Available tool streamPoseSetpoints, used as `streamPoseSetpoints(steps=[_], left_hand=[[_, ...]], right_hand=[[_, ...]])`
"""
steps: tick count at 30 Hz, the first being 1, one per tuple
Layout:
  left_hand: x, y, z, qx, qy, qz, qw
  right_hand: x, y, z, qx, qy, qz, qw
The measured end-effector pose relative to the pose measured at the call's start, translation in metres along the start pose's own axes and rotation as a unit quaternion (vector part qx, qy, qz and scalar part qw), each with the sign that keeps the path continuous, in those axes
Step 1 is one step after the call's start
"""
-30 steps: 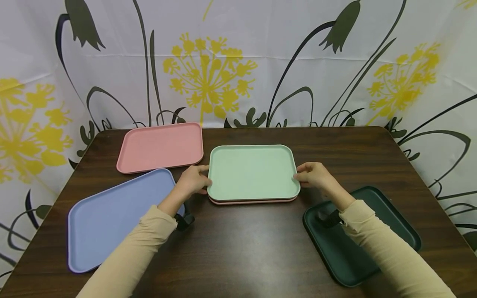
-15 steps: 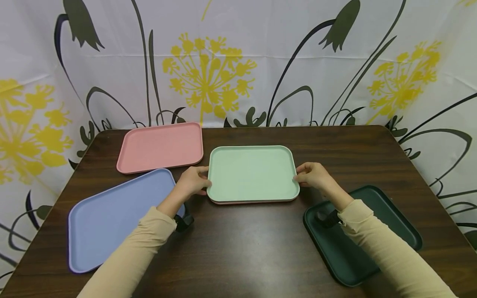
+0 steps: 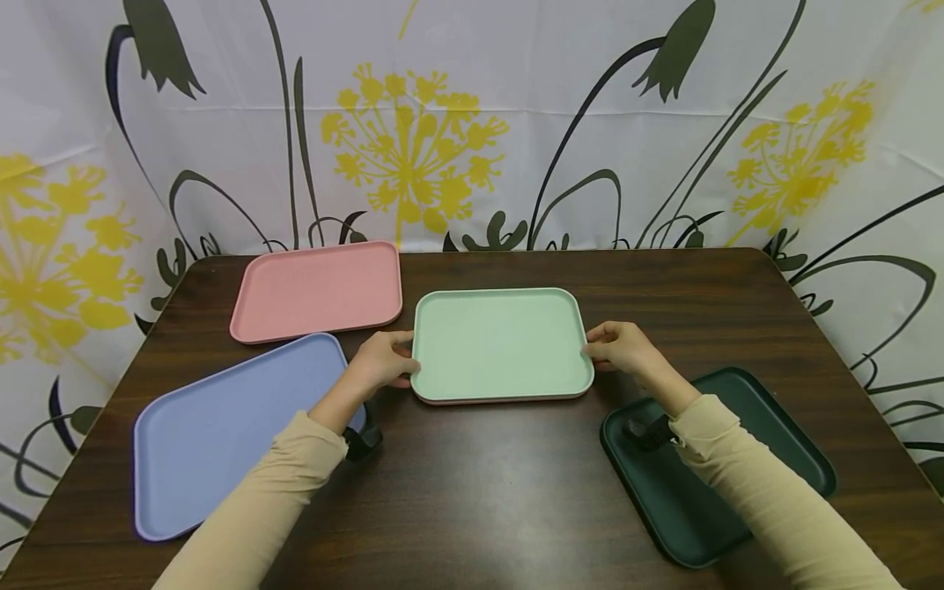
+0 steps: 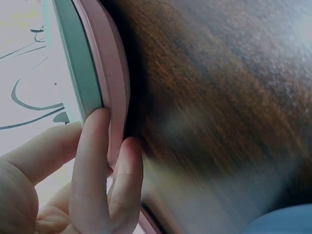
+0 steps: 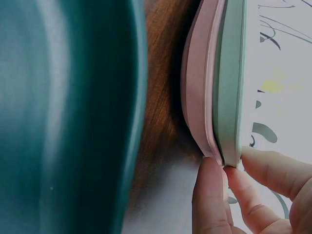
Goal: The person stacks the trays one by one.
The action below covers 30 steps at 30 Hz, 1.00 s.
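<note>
A mint green tray (image 3: 503, 344) lies in the middle of the table on top of a pink tray (image 4: 111, 68). In the head view only a thin line of that lower tray's edge shows. My left hand (image 3: 379, 360) pinches the mint tray's left edge, thumb at the rim. One of its fingertips (image 4: 129, 156) is beside the pink tray's side. At the opposite edge my right hand (image 3: 623, 348) pinches the mint tray, thumb on the rim and fingers lower at the side. Along both sides the two rims sit close together, the mint one uppermost.
Another pink tray (image 3: 320, 291) lies at the back left. A blue tray (image 3: 229, 434) is under my left forearm, and a dark green tray (image 3: 785, 447) under my right. Behind the wooden table (image 3: 472, 508) hangs a flowered curtain (image 3: 553, 49).
The mint tray has settled slightly lower onto the pink tray, so less of the pink edge shows along the front. Both hands have barely moved.
</note>
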State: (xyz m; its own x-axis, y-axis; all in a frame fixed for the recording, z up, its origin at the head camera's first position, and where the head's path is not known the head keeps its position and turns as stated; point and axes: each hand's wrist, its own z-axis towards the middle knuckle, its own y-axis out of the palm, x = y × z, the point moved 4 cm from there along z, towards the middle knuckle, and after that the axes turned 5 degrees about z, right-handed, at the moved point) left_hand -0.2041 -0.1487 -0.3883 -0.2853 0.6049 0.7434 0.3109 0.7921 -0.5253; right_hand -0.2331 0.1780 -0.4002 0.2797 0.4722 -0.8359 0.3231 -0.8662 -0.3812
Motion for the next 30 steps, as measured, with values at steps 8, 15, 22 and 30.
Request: streamPoseSetpoints(steps=[8, 15, 22, 30], left_hand=[[-0.001, 0.001, 0.001, -0.009, 0.001, -0.002, 1.0000], [-0.001, -0.002, 0.001, -0.018, -0.003, 0.012, 0.9998], [0.000, -0.014, 0.000, -0.024, 0.001, 0.020, 0.9995], [-0.001, -0.047, -0.001, 0.028, 0.021, 0.025, 0.9991]], right_hand=[[0.001, 0.000, 0.002, -0.005, 0.005, -0.004, 1.0000], [0.002, 0.001, 0.006, -0.015, 0.005, -0.002, 0.9999], [0.002, 0.002, 0.005, -0.021, 0.008, -0.001, 0.9998], [0.003, 0.001, 0.005, -0.033, 0.009, 0.005, 0.9994]])
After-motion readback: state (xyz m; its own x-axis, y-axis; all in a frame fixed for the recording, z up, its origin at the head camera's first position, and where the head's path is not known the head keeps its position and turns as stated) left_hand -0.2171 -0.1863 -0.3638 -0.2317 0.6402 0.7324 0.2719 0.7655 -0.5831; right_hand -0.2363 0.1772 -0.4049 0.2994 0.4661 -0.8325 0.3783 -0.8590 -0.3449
